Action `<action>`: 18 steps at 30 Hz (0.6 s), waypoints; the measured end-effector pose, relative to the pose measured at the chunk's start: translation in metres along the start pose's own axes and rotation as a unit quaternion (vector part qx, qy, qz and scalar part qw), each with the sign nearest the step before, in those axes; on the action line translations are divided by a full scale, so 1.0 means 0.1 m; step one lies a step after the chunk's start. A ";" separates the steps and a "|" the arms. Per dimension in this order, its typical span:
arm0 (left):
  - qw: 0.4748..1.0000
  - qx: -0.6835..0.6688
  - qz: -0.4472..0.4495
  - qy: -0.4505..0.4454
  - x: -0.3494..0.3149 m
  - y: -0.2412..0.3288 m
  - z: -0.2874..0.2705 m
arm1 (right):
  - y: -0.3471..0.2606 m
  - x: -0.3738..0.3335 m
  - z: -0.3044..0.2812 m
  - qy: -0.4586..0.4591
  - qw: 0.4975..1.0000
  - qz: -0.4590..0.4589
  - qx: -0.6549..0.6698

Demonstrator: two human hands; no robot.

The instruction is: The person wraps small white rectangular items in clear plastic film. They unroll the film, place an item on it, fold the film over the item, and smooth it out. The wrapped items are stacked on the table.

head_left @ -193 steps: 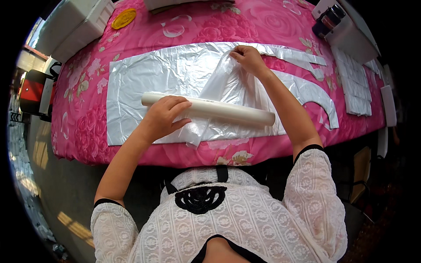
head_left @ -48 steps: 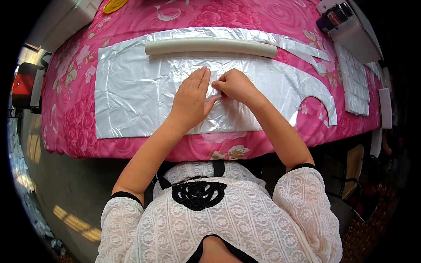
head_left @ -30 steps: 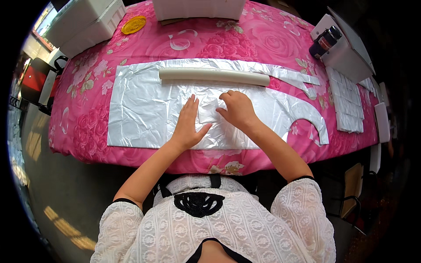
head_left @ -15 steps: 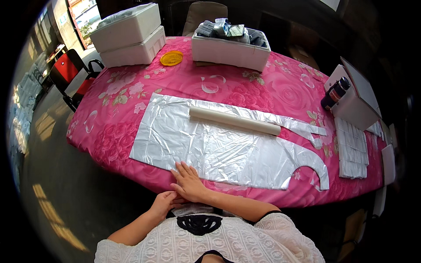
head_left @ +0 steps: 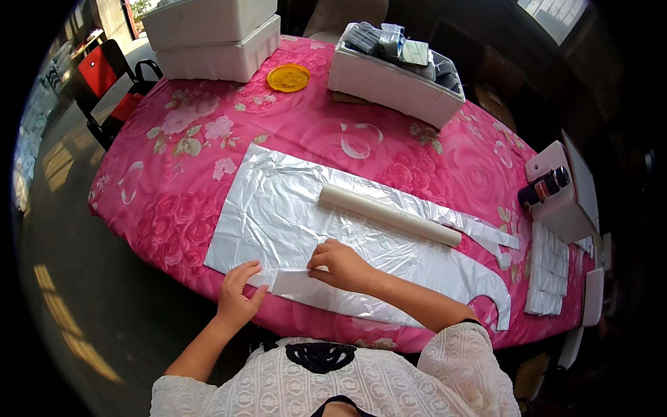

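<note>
A thin, shiny plastic apron [head_left: 257,208] lies spread across the table, its cut-out neck and straps toward the right. On top of it rests a pale cardboard-like tube [head_left: 389,216], slanting down to the right. My right hand [head_left: 342,267] is closed in a pinch on the apron's near edge, and a strip of that edge is folded up beside the fingertips. To its left, my left hand [head_left: 238,297] presses the same near edge with fingers apart. Neither hand touches the tube.
A pink flowered cloth covers the table [head_left: 167,201]. White foam boxes [head_left: 215,52] stand far left, near a yellow dish [head_left: 288,77]; another foam box [head_left: 396,87] holds packets. At right are a dark bottle [head_left: 544,186], a white box [head_left: 580,201] and folded plastic packs [head_left: 547,271].
My hands, together at the apron's near edge before, have parted. The right moved right and took hold of the edge, folding it up; the left moved onto the edge. The view has shifted.
</note>
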State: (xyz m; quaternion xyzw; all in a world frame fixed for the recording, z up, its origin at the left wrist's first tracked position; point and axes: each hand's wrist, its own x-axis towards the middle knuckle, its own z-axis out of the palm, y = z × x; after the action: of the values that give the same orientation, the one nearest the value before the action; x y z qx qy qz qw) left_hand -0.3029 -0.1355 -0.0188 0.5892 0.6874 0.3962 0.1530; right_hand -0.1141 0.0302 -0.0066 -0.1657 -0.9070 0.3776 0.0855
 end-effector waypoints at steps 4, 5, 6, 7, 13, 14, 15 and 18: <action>0.998 0.058 -0.019 0.034 0.20 -0.33 -0.08 | 0.53 0.71 -0.58 0.090 0.942 0.245 0.209; 0.996 0.082 -0.016 0.041 0.25 -0.41 -0.07 | 0.72 0.89 -0.69 0.140 0.921 0.239 0.274; 0.995 0.094 -0.015 0.038 0.27 -0.49 -0.06 | 0.91 1.08 -0.81 0.160 0.911 0.251 0.285; 0.995 0.098 -0.005 0.034 0.32 -0.54 -0.07 | 1.18 1.24 -0.88 0.173 0.894 0.258 0.324; 0.986 0.148 0.071 0.011 1.09 -0.76 -0.42 | 1.94 1.98 -1.09 0.272 0.831 0.271 0.403; 0.985 0.154 0.078 0.019 1.29 -0.77 -0.46 | 1.97 2.06 -1.12 0.286 0.828 0.267 0.401; 0.983 0.160 0.087 0.027 1.47 -0.79 -0.46 | 2.02 2.15 -1.14 0.287 0.829 0.275 0.394; 0.992 0.107 0.061 0.035 1.83 -0.89 -0.21 | 2.20 2.37 -1.25 0.285 0.823 0.311 0.380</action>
State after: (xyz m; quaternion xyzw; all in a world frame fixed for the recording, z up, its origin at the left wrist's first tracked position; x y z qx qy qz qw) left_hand -0.4257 0.0280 -0.0225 0.6286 0.6937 0.3492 0.0403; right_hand -0.2481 0.3436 -0.0690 -0.4939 -0.5267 0.6351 0.2744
